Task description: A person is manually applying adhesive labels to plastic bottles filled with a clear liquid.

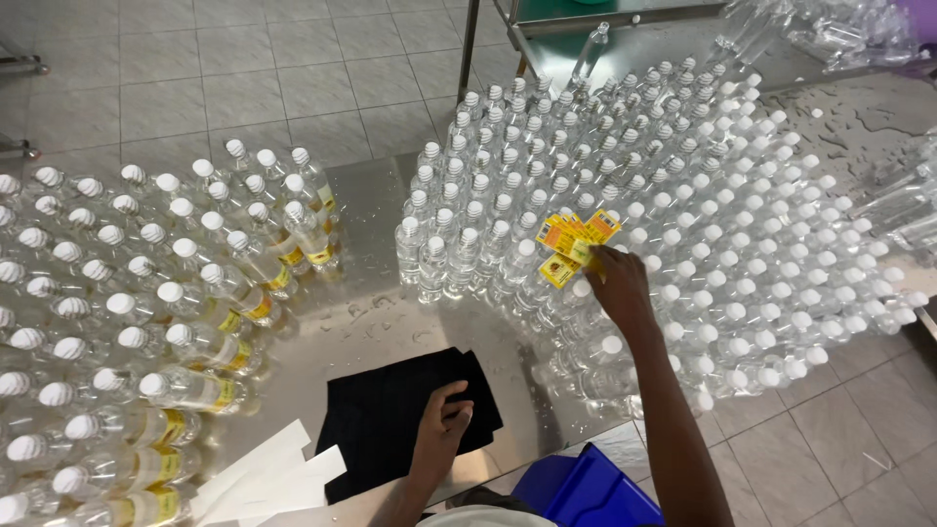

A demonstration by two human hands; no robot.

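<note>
A fan of yellow labels (576,244) is pinched in the right hand (617,285) above the large unlabelled bottle cluster (683,215); the left hand (441,422) is pressed on a black cloth (390,415). Labelled bottles (195,293) stand left on the tabletop (376,224), fewer than those remaining

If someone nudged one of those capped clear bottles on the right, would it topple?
Probably not far: the bottles stand packed cap to cap, so neighbours would likely prop it. They look tall and slim, so one standing alone would tip easily. The wet steel table may let them slide.
</note>
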